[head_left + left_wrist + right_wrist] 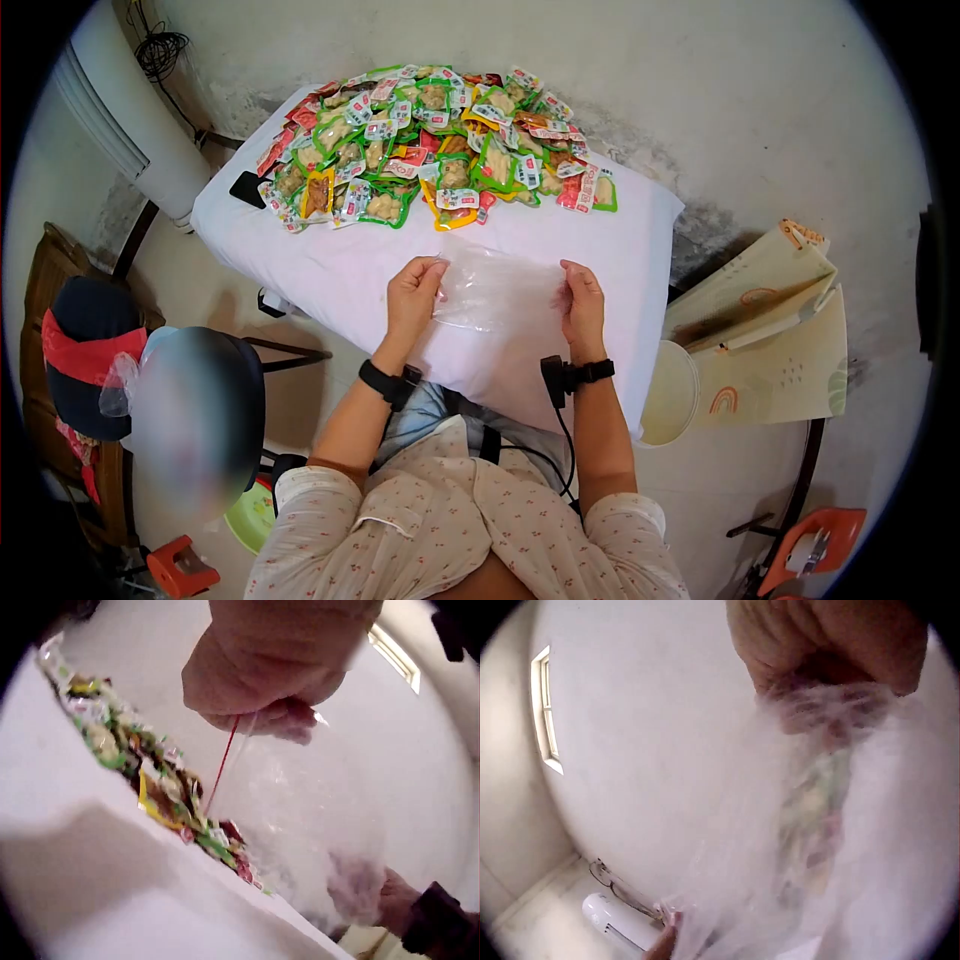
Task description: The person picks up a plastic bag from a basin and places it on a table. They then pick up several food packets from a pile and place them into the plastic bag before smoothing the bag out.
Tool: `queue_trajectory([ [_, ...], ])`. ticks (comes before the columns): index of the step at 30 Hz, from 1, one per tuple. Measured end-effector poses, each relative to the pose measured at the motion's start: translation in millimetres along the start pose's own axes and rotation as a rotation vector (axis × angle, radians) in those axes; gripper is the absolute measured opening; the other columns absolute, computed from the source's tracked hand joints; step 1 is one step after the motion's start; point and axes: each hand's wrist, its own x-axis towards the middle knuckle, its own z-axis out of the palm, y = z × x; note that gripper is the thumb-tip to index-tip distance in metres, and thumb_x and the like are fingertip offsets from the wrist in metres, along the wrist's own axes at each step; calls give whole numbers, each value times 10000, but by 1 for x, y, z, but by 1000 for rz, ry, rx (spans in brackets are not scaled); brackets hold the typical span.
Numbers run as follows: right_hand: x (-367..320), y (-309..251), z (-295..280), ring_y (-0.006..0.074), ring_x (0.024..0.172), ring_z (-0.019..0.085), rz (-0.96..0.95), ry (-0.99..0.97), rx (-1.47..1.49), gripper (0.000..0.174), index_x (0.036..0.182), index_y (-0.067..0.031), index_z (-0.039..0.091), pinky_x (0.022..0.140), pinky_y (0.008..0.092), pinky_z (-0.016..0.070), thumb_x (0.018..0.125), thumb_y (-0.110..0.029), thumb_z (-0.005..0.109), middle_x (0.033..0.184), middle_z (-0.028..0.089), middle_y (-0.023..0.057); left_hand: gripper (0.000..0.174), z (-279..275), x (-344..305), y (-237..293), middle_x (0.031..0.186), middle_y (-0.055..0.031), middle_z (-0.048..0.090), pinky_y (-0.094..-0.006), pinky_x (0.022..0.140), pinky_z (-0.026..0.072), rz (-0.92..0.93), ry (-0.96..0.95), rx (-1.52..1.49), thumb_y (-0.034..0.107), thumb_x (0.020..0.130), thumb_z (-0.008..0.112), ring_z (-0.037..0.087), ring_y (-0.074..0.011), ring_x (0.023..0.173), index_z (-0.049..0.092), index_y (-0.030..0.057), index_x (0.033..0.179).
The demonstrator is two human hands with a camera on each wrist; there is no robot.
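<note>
A clear plastic bag [498, 290] is stretched between both hands above the white-covered table. The left hand [411, 300] pinches its left edge, and the right hand [583, 308] grips its right edge. In the left wrist view the left hand [281, 656] holds the film [292, 787], with a thin red line at its edge. Gathered film [735, 847] hangs from the fingers of the right hand [829, 652] in the right wrist view. Beyond the bag lies a heap of small colourful food packets [400, 150].
A dark phone-like object [247, 189] lies at the table's [330, 262] left edge. Right of the table stand a pale bin [670, 395] and a patterned folded panel [770, 350]. At the left is a chair with a blurred area. Orange stools [815, 545] stand low down.
</note>
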Motion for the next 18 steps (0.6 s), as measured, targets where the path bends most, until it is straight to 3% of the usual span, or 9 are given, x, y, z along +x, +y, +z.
queue_trajectory([
  [3,4,5,-4,70,521,459,-42,86,-153,225,991,-20,602,484,221,401,908,-224,559,649,517,-14,238,-9,8,35,768,-27,630,-184,500,439,-122,-137,185,215,924,517,496,-46,543,592,29,1054],
  [4,5,9,-5,70,531,467,2,128,-210,235,982,-14,604,479,222,400,902,-232,568,652,519,-13,291,-7,15,14,846,-53,649,-188,494,416,-124,-179,-63,264,950,470,521,-29,581,551,47,1127],
  [7,11,28,-18,73,544,480,27,194,-326,276,1012,1,585,469,222,397,892,-248,583,668,525,-7,321,4,23,-36,926,-79,650,-183,553,460,-245,-194,-337,263,957,448,556,-47,618,496,60,1202],
  [8,15,34,-24,76,547,486,12,223,-386,313,1051,9,563,464,220,395,887,-256,590,681,529,-3,290,3,19,-50,914,-55,652,-208,573,487,-169,-265,-268,200,947,452,571,-76,641,492,63,1200],
  [11,1,14,-14,80,554,491,140,202,-277,371,1156,12,488,461,227,398,872,-197,601,732,537,10,297,3,9,-45,921,-49,659,-271,608,511,-245,-331,37,182,942,463,610,-116,657,498,76,1217],
  [13,4,22,-27,82,557,490,127,137,-324,400,1194,5,453,464,229,402,861,-159,602,754,538,17,311,15,6,-29,844,-68,675,-321,587,510,-220,-264,103,170,935,467,631,-141,644,503,81,1231],
  [15,6,20,-34,84,561,490,103,79,-372,441,1232,-3,418,467,232,405,850,-121,603,776,540,24,338,25,6,-19,742,-100,668,-349,512,486,140,-77,357,177,923,486,623,-165,585,501,84,1248],
  [16,6,15,-31,85,570,491,57,106,-370,421,1216,-8,438,473,234,409,838,-93,603,773,538,19,338,26,10,-20,742,-100,668,-349,512,486,141,-83,355,177,923,486,623,-165,585,501,84,1248],
  [18,11,16,-29,85,578,491,20,138,-364,405,1200,-12,459,479,237,413,825,-64,602,769,537,15,457,22,17,-23,648,-66,650,-333,503,478,465,-52,749,215,899,528,569,-200,471,422,89,1326],
])
